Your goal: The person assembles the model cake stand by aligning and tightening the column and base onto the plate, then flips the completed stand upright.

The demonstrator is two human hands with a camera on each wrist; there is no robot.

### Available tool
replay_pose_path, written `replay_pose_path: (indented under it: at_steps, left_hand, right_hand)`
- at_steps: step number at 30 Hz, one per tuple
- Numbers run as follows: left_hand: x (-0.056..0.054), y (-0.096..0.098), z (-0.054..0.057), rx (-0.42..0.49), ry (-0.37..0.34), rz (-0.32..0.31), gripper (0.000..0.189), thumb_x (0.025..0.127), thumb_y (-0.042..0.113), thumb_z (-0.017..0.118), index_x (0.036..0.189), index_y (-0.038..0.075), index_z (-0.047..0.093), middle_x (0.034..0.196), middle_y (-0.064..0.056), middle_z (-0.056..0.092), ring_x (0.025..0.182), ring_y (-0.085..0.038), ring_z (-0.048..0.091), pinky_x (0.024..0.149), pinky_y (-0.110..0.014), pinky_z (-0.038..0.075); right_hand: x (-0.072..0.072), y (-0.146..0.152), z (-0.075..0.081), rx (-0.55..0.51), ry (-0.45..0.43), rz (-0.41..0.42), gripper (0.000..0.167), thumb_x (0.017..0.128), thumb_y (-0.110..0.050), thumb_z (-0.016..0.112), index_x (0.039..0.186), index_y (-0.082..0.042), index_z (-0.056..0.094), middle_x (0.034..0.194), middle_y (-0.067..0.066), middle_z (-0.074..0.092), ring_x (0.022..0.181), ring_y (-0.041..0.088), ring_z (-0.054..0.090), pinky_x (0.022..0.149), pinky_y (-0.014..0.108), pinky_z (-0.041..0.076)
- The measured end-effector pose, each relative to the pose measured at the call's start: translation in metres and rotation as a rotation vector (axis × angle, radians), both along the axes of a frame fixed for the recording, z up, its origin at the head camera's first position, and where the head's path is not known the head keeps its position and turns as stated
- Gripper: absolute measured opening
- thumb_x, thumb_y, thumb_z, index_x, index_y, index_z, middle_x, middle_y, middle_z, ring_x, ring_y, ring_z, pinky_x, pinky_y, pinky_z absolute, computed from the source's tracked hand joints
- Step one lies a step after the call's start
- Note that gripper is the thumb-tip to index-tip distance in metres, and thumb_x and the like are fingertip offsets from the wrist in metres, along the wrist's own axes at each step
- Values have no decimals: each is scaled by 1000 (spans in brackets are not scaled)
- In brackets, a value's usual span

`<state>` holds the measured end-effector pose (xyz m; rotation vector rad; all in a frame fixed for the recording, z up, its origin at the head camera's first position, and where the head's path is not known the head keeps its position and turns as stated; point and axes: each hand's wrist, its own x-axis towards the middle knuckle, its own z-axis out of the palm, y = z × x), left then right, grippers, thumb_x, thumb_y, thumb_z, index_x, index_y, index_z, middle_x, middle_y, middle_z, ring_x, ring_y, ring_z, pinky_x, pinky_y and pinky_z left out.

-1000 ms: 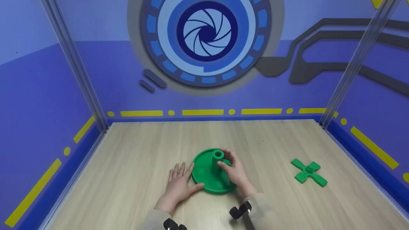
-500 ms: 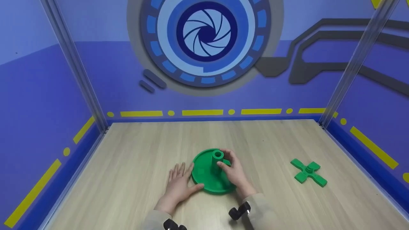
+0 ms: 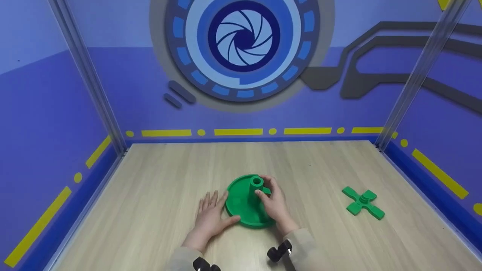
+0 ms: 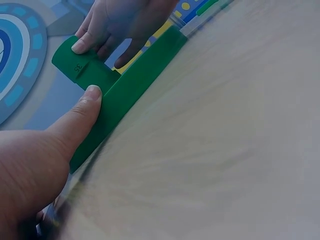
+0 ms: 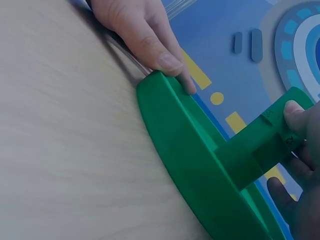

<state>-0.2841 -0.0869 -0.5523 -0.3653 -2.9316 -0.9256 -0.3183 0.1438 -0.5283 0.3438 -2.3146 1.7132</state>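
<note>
Soft, even, moderately bright light fills the head view, its source hard to tell; a pale sheen lies on the tabletop (image 3: 162,184) on the near side of the dish (image 3: 241,207), with faint, soft-edged shadow beside the dish. That view is fairly sharp. Both wrist views are dimmer and hazier, the tabletop beside the dish smeared into blurred streaks.

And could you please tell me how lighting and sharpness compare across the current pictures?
Head view: bright, the green cross piece clearly outlined; left wrist view: dimmer, the tabletop smeared and streaky, though the green post shows fairly clear edges; right wrist view: also dim, the tabletop grain soft.
</note>
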Motion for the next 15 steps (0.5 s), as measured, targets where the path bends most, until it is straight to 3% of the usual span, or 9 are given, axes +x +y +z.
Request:
replay_pose_path:
  at_steps: [8, 15]
  left_hand:
    - [0, -1, 1, 7, -6, 1, 100, 84, 70, 70, 161, 13, 37, 167, -28, 26, 157, -52, 13, 128, -67, 8]
    - [-1, -1, 2, 2, -2, -2, 99, 85, 69, 70, 160, 13, 37, 167, -29, 26, 157, -52, 13, 128, -67, 8]
  right_hand:
    - [2, -2, 1, -10, 38, -6, 48, 97, -5, 69, 141, -2, 52, 138, 21, 61, 129, 40, 58, 104, 60, 53]
    - [2, 3, 2, 4, -24, 13, 50, 98, -12, 70, 144, -7, 52, 140, 18, 61, 133, 39, 56, 112, 63, 44]
